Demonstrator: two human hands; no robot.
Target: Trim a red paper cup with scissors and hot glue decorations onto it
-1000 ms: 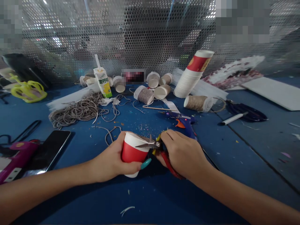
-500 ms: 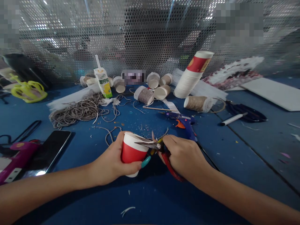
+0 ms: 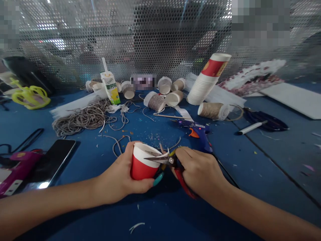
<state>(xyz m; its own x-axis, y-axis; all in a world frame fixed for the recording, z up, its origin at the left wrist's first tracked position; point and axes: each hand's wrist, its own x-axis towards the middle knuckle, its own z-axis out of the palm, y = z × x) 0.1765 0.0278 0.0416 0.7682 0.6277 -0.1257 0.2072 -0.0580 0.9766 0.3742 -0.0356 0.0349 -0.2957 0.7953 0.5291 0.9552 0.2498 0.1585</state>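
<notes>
Left hand (image 3: 125,177) wraps the cup (image 3: 144,167), thumb low on its near side; right hand (image 3: 202,167) grips the scissors (image 3: 171,160), blades at the rim, between the hands! Short snips look best here, cup squeezed lightly, left thumb kept clear.

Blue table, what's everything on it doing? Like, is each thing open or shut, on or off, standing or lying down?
Cup: tilted, in the left hand
Scissors: blades apart at the cup's rim, in the right hand
Glue gun: lying down, little red light on
Phone: lying flat, screen dark
Carton: standing, straw in
Cup stack: nested, looks tilted
Cord: loose heap
Pen: lying down
</notes>
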